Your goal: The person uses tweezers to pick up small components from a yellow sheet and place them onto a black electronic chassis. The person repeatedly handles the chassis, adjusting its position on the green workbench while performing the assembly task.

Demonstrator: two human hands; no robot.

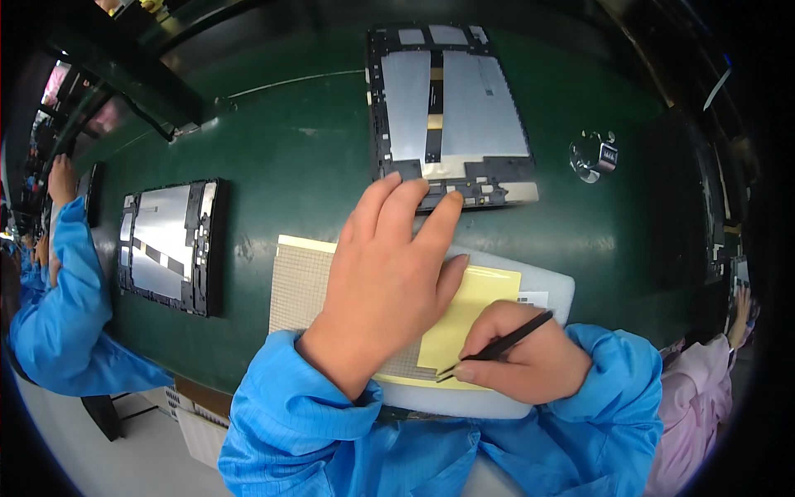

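One black-marked label (536, 297) lies near the right hand (530, 356) holding tweezers (512, 335).

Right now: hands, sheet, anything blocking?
Right hand gripping tweezers, tips at sheet. Left hand open, fingertips over near edge of panel. It hides part of sheet.

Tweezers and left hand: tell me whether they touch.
Apart. The head view shows the yellow sheet in plain sight between the left hand and the tweezers, which the right hand holds.
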